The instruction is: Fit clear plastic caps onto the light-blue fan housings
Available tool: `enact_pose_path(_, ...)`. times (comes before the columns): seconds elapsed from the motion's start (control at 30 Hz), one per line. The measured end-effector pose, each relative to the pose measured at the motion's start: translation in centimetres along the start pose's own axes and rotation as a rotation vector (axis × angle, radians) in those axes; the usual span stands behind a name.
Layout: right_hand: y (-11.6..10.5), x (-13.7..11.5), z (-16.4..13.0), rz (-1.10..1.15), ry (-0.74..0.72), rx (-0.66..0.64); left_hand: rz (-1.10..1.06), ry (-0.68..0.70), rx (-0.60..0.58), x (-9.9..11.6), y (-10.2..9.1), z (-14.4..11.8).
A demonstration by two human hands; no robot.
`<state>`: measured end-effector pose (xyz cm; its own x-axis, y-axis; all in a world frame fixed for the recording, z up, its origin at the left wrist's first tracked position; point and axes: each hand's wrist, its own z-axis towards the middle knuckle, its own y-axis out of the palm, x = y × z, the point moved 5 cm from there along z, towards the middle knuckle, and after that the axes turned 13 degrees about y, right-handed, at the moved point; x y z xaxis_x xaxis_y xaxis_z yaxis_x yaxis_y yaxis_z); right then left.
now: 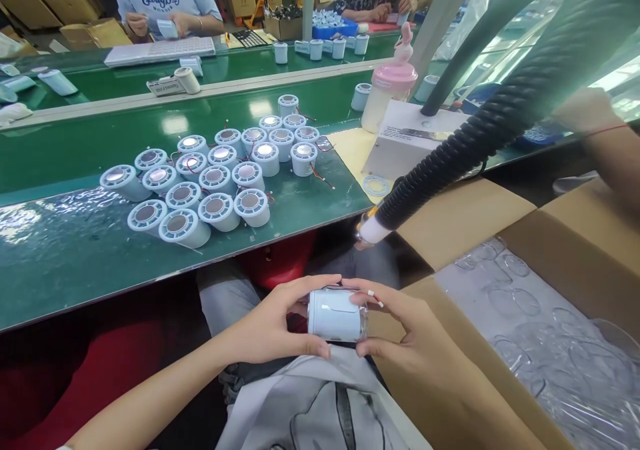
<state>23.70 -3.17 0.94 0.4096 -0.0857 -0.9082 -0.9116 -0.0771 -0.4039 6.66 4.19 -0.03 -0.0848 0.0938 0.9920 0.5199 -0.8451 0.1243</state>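
I see both hands gripping one white cylinder (336,315) just below the desk (75,250) edge: left hand (270,330) pinches its left end, right hand (400,333) its right. On the desk above the cylinder sits a cluster of like units (210,177); a black hose (475,137) hangs right of the cylinder, beside a carton (550,343)

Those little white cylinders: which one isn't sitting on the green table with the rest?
The white cylinder held on its side between the left hand and right hand, over the lap. The others stand clustered on the green table.
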Motion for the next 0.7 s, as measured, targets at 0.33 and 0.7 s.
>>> enact_pose_path(0.33, 0.4, 0.0, 0.3, 0.34, 0.252, -0.167, 0.081, 0.099, -0.042, 0.4, -0.1, -0.3)
enact_pose_path(0.7, 1.4, 0.5, 0.4, 0.559, 0.368, -0.255, 0.27, 0.166, -0.08, 0.9, -0.2, -0.4)
